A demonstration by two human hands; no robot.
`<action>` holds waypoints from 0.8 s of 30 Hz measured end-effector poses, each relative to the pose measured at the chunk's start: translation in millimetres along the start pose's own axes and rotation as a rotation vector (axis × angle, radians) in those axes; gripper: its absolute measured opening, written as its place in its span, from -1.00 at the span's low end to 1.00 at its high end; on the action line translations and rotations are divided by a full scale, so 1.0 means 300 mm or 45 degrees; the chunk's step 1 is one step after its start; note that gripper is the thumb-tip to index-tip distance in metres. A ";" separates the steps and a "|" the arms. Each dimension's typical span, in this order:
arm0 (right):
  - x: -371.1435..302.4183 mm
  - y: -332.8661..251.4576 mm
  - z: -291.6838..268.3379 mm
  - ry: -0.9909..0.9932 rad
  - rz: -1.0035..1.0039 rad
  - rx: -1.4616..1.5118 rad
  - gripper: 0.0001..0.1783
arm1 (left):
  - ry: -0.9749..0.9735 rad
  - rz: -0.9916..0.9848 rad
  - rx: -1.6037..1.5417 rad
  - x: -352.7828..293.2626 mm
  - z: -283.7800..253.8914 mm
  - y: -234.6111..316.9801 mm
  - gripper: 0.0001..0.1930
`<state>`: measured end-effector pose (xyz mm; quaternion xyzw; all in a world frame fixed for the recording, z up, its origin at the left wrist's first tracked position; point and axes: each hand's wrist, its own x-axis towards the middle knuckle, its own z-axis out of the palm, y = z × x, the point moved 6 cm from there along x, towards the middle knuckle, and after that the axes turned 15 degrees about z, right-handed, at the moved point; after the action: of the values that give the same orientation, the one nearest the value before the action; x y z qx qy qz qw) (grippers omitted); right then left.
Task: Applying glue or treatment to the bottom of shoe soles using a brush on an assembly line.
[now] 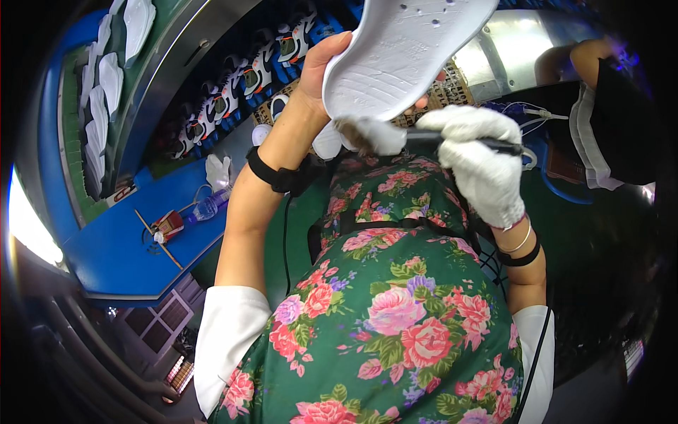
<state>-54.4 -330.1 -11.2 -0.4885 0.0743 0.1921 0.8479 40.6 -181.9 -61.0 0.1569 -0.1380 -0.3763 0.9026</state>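
Observation:
My bare left hand (321,74) grips a white shoe sole (399,67) at the top centre, thumb on its near side and fingertips showing past its other edge. The sole is tilted, with its inner face and small holes toward me. In my right hand (484,159), which wears a white knitted glove, is a black-handled brush (374,136). Its bristles are whitish with a darker tip, and they are just below the sole's lower end; whether they touch it I cannot tell. A smaller white piece (328,141) lies beneath, partly hidden.
Several sport shoes (261,74) line the far rack. More white soles (109,81) stand at the left behind a metal rail (166,67). On the blue table (127,258) are a clear bottle (205,208) and a red box (168,225). Another person's arm (590,60) is at right.

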 end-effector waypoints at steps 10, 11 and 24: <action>-0.045 -0.100 0.060 -0.010 -1.037 -1.250 -0.71 | 0.255 -0.231 0.172 0.023 -0.042 -0.018 -0.23; -0.054 -0.091 0.076 -0.056 -1.031 -1.335 -0.67 | 0.256 -0.227 0.171 0.022 -0.041 -0.020 -0.23; -0.002 -0.002 0.006 -0.235 -0.209 -0.337 -0.82 | 0.057 -0.158 -0.207 0.063 -0.045 -0.033 -0.19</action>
<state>-55.0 -328.9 -9.6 -0.5806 -0.0701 0.1743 0.7922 52.0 -199.8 -74.8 0.0997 -0.0767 -0.4379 0.8902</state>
